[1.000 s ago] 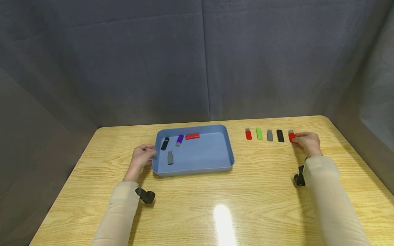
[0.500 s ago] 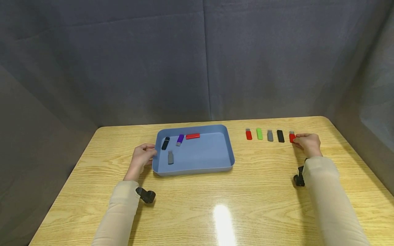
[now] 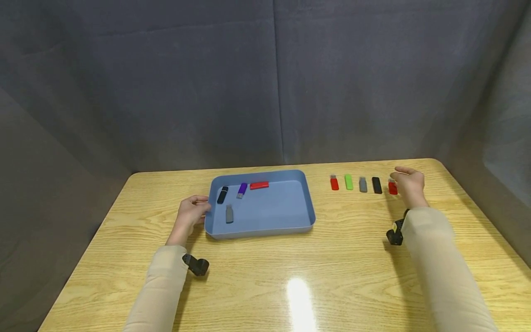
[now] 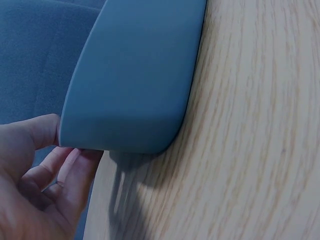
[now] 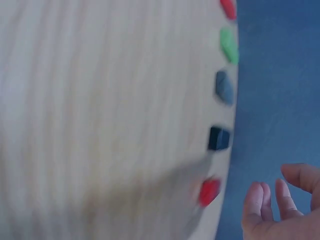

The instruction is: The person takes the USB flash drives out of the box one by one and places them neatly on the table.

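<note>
My left hand (image 3: pixel 191 214) pinches the left wall of a blue tray (image 3: pixel 265 229), thumb on one side and fingers on the other; the left wrist view shows this grip at the tray's corner (image 4: pixel 130 125). Inside the tray lie a black USB stick (image 3: pixel 222 195), a purple one (image 3: pixel 242 190), a red one (image 3: pixel 259 185) and a grey one (image 3: pixel 229 214). My right hand (image 3: pixel 410 184) holds nothing and hovers just above and beside the red USB stick (image 3: pixel 392 188) at the right end of a row. In the right wrist view its fingers (image 5: pixel 253 200) are apart from that stick.
Leftward along the row lie a black USB stick (image 3: pixel 376 185), a grey one (image 3: pixel 362 185), a green one (image 3: pixel 349 182) and another red one (image 3: pixel 334 182). They stand near the back edge of the wooden table (image 3: pixel 249 281). Grey curtains (image 3: pixel 207 92) hang behind and at both sides.
My right hand has let go of the rightmost red USB stick and risen slightly up and away from it. The left hand and tray stay put.
</note>
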Tool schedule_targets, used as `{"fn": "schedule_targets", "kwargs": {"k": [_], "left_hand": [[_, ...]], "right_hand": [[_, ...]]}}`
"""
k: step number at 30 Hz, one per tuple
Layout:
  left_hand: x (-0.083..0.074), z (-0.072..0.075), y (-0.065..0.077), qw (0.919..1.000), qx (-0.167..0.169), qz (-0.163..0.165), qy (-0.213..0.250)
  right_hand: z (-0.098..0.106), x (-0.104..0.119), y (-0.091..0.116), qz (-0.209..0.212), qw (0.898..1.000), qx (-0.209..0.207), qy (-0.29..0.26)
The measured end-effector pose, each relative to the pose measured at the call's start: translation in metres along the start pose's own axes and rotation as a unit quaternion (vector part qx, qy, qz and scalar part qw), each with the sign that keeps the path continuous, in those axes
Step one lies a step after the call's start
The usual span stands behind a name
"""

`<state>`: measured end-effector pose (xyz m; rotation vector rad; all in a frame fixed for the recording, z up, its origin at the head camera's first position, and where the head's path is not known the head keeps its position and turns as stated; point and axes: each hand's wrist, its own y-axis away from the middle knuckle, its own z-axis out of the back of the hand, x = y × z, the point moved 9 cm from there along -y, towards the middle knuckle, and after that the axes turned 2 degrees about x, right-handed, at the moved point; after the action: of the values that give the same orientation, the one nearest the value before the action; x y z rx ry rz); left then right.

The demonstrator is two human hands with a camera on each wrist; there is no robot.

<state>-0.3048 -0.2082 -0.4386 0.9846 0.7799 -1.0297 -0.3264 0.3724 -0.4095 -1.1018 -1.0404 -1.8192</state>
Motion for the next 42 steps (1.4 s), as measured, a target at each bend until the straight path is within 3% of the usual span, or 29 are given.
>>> {"fn": "schedule_targets", "kwargs": {"k": [11, 19, 30, 42], "left_hand": [[-0.002, -0.002, 0.0, 1.0, 0.004, -0.007, 0.002], [-0.003, -0.003, 0.0, 0.9999, 0.008, -0.011, 0.0], [-0.003, -0.004, -0.001, 0.9999, 0.008, -0.01, -0.01], [-0.004, -0.001, -0.003, 0.9998, 0.006, -0.015, -0.008]], "right_hand": [[-0.07, 0.047, 0.022, 0.067, 0.992, 0.11, -0.005], [-0.118, 0.064, 0.041, 0.08, 0.98, 0.182, -0.006], [-0.172, 0.076, 0.061, 0.08, 0.972, 0.222, 0.006], [-0.214, 0.086, 0.08, 0.095, 0.964, 0.248, 0.002]]}}
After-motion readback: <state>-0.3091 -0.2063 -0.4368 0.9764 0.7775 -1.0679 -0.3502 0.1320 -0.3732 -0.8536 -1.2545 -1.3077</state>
